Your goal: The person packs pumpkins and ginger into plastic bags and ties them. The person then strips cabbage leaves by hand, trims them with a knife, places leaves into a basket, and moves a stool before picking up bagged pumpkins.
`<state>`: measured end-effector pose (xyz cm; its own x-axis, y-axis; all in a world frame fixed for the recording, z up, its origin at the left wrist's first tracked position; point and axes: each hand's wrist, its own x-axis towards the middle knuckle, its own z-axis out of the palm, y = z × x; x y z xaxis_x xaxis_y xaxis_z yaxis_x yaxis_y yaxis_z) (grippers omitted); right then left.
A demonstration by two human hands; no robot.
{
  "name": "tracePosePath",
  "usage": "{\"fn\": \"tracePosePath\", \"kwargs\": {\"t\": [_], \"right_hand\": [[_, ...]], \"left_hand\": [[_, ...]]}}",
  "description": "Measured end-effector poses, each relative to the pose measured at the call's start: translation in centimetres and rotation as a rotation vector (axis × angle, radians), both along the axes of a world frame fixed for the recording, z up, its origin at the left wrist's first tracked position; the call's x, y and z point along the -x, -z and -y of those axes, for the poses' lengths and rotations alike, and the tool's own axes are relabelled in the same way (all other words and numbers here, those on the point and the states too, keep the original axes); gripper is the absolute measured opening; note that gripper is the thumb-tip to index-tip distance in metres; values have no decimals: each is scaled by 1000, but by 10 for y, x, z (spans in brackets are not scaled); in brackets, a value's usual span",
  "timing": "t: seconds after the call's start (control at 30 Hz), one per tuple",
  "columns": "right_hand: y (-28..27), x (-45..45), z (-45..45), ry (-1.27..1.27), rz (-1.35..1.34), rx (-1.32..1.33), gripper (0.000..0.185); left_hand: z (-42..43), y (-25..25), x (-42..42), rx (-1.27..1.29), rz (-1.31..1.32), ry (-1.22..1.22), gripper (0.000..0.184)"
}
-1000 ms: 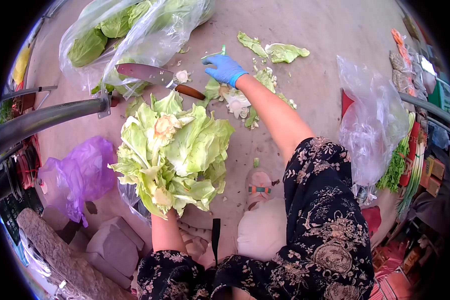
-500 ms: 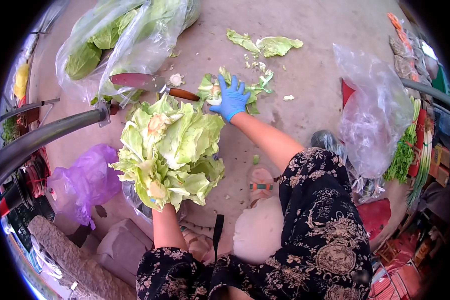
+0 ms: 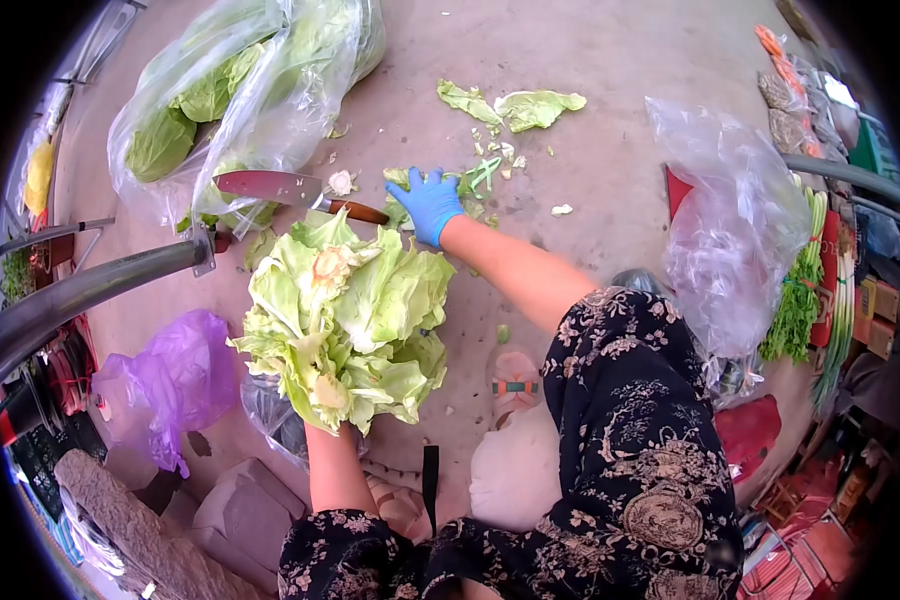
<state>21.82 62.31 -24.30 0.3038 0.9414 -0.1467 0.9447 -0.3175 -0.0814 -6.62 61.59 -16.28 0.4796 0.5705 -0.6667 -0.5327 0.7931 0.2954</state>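
A large bundle of pale green cabbage leaves [image 3: 370,300], with cut stem ends showing, is held up by my left hand. That hand is hidden beneath the leaves; only my left forearm [image 3: 335,470] shows below them. My right hand [image 3: 430,205], in a blue glove, reaches down to the floor beyond the bundle. Its fingers are bent over some loose cabbage leaves [image 3: 397,214], partly covered by the hand. Just left of it lies a knife [image 3: 270,187] with a brown wooden handle, its blade pointing left.
A clear plastic bag of cabbages [image 3: 160,145] lies at the upper left, near a metal rail [image 3: 100,290]. Two leaves [image 3: 540,108] and scraps lie on the floor ahead. A purple bag [image 3: 175,380] is at left, a clear bag [image 3: 735,220] at right beside green vegetables [image 3: 798,310].
My right hand's fingers, spread over the floor leaves before, are now drawn in around them. The leaf bundle in my left hand has shifted slightly. The view has moved a little.
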Motion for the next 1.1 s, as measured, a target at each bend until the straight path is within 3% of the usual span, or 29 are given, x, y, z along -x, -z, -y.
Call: {"fn": "tracePosePath", "kwargs": {"t": [0.07, 0.17, 0.27, 0.33, 0.4, 0.47, 0.57, 0.77, 0.87, 0.93, 1.0, 1.07, 1.1], "right_hand": [[27, 14, -1, -62, 285, -60, 49], [29, 0, -13, -153, 99, 115, 35], [31, -42, -6, -18, -53, 59, 33], [16, -76, -6, 291, -162, -39, 35], [10, -119, -3, 394, -198, -208, 39], [-11, -159, -1, 437, -213, -39, 44], [-2, -208, -3, 447, -221, 191, 48], [24, -215, -17, 524, -156, 434, 48], [25, -173, 3, 464, -151, 304, 46], [22, -148, 27, 566, -600, 101, 41], [7, -112, 56, 750, -1440, -307, 35], [-64, -63, 59, 733, -1743, -339, 31], [-68, -48, 62, 749, -1756, -277, 31]], "left_hand": [[-2, 0, -2, -4, -3, 11, 44], [-4, 3, -7, -1, -2, 30, 45], [-7, 9, -12, 8, 4, 53, 46], [-9, 14, -17, 16, 7, 72, 46], [-10, 19, -23, 28, 16, 83, 47], [-12, 23, -30, 40, 19, 97, 47], [-18, 28, -42, 44, 32, 122, 48], [-39, 29, -57, 43, 54, 131, 49], [-46, 30, -54, 37, 65, 121, 50], [-51, 33, -53, 47, 71, 121, 50], [-54, 35, -52, 61, 84, 123, 51], [-54, 35, -44, 80, 99, 133, 51], [-52, 33, -36, 96, 107, 136, 52]]}}
